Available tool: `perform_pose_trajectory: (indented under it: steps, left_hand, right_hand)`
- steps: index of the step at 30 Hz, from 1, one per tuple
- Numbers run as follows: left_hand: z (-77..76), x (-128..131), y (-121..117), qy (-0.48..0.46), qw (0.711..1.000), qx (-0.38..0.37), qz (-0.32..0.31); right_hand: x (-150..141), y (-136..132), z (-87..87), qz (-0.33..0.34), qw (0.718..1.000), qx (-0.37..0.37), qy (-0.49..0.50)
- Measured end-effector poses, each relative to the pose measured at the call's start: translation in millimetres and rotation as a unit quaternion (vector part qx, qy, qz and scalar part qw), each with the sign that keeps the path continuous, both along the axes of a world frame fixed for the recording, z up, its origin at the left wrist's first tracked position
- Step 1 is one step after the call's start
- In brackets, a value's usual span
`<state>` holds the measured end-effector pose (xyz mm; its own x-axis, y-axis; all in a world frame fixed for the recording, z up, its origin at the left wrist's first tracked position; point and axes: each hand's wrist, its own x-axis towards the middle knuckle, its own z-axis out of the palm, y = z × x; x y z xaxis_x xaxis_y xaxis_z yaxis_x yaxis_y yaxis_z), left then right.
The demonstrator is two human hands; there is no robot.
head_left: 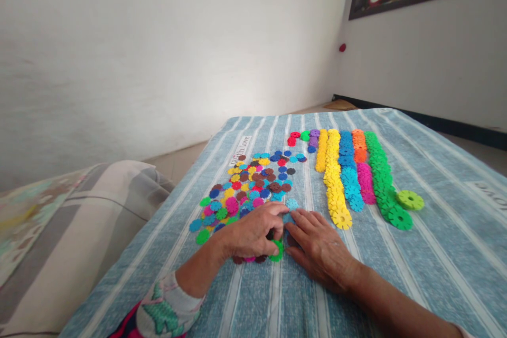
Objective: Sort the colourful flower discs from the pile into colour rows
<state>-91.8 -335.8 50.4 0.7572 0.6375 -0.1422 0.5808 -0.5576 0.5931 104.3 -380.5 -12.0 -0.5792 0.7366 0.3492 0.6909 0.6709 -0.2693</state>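
My left hand [257, 229] is at the near right edge of a loose heap of mixed-colour notched plastic discs [236, 185]. Its fingers are curled, and the thumb is on a green notched disc [278, 251] that looks slightly tilted. My right hand [320, 251] lies palm down beside it, fingers stretched out and a little apart. Under its fingers and thumb are a dark disc [292, 241] and blue discs, partly hidden. A light blue disc [292, 204] lies just beyond both hands' fingertips.
Overlapping rows of discs sorted by colour lie to the right: yellow [335, 185], blue [351, 179], magenta [365, 182] and green [380, 169]. A striped blue cloth [447, 222] covers the table. At left stands something draped in grey-and-white fabric [99, 222]; a white wall [158, 53] rises behind.
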Motion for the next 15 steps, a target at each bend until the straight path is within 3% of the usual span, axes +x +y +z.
perform_pose_trajectory:
  steps: [10, 15]
  left_hand:
    - [4.3, 0.1, 0.7, -0.011, 0.998, -0.019, 0.056]
    - [4.6, 2.3, 0.6, -0.002, 0.999, 0.014, 0.041]
  right_hand:
    - [0.1, 0.7, -1.0, 0.0, 1.0, -0.01, -0.012]
    - [0.5, 1.0, -0.8, -0.001, 1.0, -0.007, -0.013]
